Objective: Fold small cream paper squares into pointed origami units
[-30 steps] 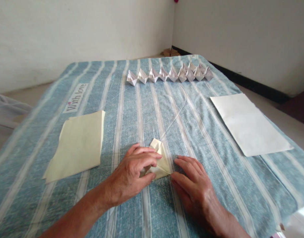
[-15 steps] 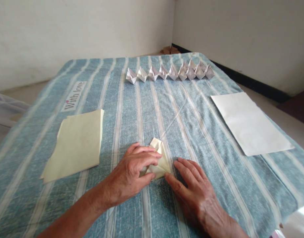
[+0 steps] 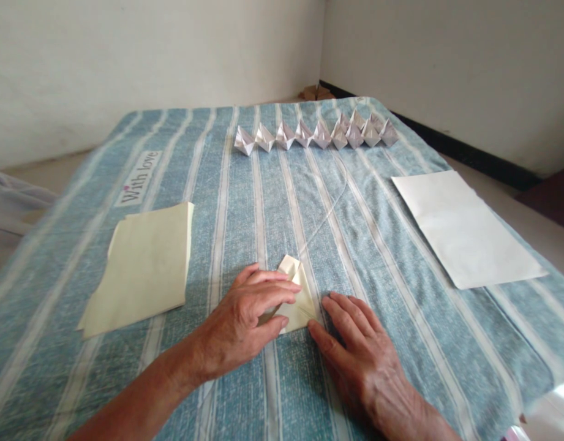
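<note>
A small piece of cream paper [image 3: 299, 311], folded to a narrow tip at its far end, lies flat on the table before me. My left hand [image 3: 254, 309] rests over its left side, fingers stretched across it and thumb apart near the close edge. Part of the paper is hidden beneath those fingers. At the paper's lower right corner, the thumb of my right hand [image 3: 362, 355] touches or nearly touches it. The other right fingers lie outstretched on the cloth beside the paper.
A striped blue cloth [image 3: 236, 226] covers the table. Cream sheets [image 3: 141, 269] are stacked at left, below a "With love" label [image 3: 138, 177]. Several folded silvery paper shapes [image 3: 303, 133] stand in a row at the back. A white sheet [image 3: 468, 229] lies at right.
My left thumb and fingers have shifted very slightly to the right over the folded paper. Otherwise the hands and paper look the same.
</note>
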A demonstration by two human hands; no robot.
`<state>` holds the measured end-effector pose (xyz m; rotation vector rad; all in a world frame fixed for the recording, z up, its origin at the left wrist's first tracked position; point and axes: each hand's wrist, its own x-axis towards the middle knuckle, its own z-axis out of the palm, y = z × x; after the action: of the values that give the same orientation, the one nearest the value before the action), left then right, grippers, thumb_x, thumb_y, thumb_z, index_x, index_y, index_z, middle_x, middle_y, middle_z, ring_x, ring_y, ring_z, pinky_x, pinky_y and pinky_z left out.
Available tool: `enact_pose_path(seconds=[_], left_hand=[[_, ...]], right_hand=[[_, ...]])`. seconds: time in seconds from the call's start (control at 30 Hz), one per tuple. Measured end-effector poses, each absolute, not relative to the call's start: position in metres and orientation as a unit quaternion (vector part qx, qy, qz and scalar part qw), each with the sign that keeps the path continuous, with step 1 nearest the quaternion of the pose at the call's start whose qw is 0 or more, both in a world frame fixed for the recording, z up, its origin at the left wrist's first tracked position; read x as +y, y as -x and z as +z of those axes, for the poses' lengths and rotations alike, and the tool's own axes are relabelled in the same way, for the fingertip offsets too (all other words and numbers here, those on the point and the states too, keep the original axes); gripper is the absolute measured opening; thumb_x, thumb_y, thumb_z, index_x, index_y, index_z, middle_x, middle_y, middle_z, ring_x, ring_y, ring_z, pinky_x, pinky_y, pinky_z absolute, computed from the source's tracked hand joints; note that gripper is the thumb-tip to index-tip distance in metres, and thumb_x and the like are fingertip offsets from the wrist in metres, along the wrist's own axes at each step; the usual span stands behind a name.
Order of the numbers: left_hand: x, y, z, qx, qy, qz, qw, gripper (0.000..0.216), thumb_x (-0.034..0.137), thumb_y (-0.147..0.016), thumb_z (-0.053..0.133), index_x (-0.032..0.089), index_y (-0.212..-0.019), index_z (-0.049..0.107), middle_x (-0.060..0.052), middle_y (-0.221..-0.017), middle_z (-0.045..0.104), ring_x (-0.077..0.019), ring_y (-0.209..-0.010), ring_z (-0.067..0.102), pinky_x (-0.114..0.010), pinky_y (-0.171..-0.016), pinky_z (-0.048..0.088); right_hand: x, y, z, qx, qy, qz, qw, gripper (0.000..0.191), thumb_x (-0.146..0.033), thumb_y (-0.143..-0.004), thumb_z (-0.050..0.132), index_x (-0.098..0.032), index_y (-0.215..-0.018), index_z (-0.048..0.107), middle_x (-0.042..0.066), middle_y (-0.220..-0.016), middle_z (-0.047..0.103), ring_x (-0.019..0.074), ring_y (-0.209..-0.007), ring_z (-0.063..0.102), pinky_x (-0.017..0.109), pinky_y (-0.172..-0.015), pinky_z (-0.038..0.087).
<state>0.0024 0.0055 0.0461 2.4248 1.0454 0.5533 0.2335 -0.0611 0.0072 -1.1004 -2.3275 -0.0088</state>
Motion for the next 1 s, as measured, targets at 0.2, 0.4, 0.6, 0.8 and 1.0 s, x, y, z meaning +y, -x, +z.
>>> enact_pose_path(seconds=[0.2,0.4,0.6,0.8,1.0], left_hand=[[0.0049,-0.0016,0.0442,0.374,-0.880,0.198,0.218,0.040,0.007,-0.079,0.059,0.029,-0.112,0.059,0.001,-0.118,0.070,-0.0223,-0.117,0.058,-0.050,-0.109,0.024],[0.0043,-0.0013,0.0438,0.373,-0.880,0.200,0.217,0.041,0.006,-0.080,0.059,0.030,-0.113,0.058,0.001,-0.118,0.070,-0.0223,-0.117,0.058,-0.049,-0.109,0.024],[0.0045,-0.0012,0.0432,0.373,-0.878,0.204,0.223,0.042,0.004,-0.079,0.061,0.029,-0.113,0.058,0.002,-0.118,0.069,-0.0223,-0.117,0.058,-0.049,-0.109,0.023],[0.0048,-0.0011,0.0424,0.370,-0.878,0.207,0.222,0.043,0.004,-0.078,0.062,0.028,-0.113,0.059,0.002,-0.117,0.070,-0.0220,-0.116,0.058,-0.048,-0.108,0.023],[0.0052,-0.0010,0.0426,0.372,-0.877,0.209,0.221,0.042,0.005,-0.078,0.061,0.029,-0.113,0.060,0.001,-0.116,0.070,-0.0227,-0.116,0.059,-0.049,-0.108,0.024]], right_hand=[[-0.0628,-0.2301,0.0140,-0.865,0.412,0.001,0.285,0.033,-0.006,-0.091,0.042,-0.013,-0.113,0.066,0.021,-0.124,0.060,0.0346,-0.124,0.052,0.058,-0.094,0.051],[-0.0617,-0.2351,0.0136,-0.880,0.391,-0.011,0.269,0.034,-0.008,-0.092,0.042,-0.013,-0.117,0.064,0.022,-0.125,0.059,0.0360,-0.125,0.052,0.058,-0.094,0.051],[-0.0665,-0.2311,0.0094,-0.864,0.421,-0.002,0.278,0.035,-0.008,-0.092,0.041,-0.016,-0.117,0.064,0.020,-0.128,0.058,0.0346,-0.130,0.048,0.058,-0.099,0.047],[-0.0651,-0.2332,0.0059,-0.873,0.406,-0.016,0.268,0.034,-0.012,-0.093,0.043,-0.018,-0.120,0.063,0.020,-0.130,0.056,0.0348,-0.131,0.047,0.057,-0.098,0.048],[-0.0621,-0.2381,0.0059,-0.884,0.393,-0.026,0.251,0.034,-0.015,-0.094,0.044,-0.017,-0.123,0.061,0.020,-0.131,0.055,0.0357,-0.130,0.047,0.057,-0.097,0.050]])
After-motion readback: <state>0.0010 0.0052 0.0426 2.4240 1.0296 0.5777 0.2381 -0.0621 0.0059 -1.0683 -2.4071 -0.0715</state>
